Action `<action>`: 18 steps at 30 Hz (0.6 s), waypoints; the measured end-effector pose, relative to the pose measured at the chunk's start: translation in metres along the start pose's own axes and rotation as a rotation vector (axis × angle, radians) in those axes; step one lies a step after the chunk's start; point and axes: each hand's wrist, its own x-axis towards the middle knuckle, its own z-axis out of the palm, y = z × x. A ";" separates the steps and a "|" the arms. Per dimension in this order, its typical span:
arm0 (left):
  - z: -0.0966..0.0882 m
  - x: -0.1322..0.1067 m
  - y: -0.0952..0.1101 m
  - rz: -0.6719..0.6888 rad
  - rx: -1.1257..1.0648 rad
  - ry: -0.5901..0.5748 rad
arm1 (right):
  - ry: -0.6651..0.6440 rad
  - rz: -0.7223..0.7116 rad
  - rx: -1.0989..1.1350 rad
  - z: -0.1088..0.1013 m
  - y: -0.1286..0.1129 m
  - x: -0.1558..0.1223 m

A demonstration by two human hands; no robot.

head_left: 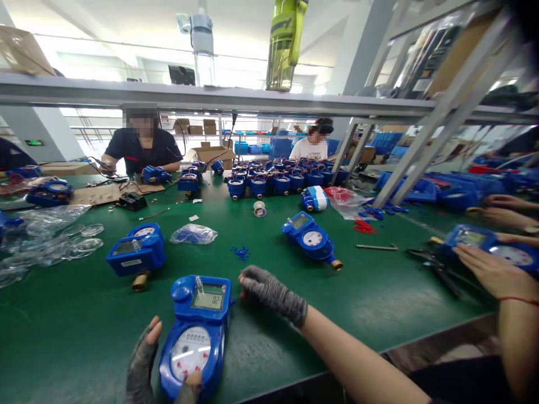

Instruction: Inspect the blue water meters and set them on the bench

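Thumbing the blue meter, left hand had its digits apart | right hand curled, couldn't tell if empty | sloppy swipe could've scattered those tiny blue bits

left hand cropped below, green bottle cropped above

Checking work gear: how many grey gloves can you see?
2: one on the left hand, at the nearest blue meter; one on the right hand, beside that meter. Others may be hidden.
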 end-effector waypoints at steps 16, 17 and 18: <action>-0.014 0.028 0.002 0.054 0.148 -0.206 | 0.340 0.103 -0.592 -0.033 0.020 0.089; -0.016 0.031 -0.001 0.039 0.134 -0.221 | 0.332 0.092 -0.584 -0.034 0.021 0.088; -0.019 0.036 -0.003 0.028 0.106 -0.259 | 0.322 0.076 -0.570 -0.035 0.021 0.086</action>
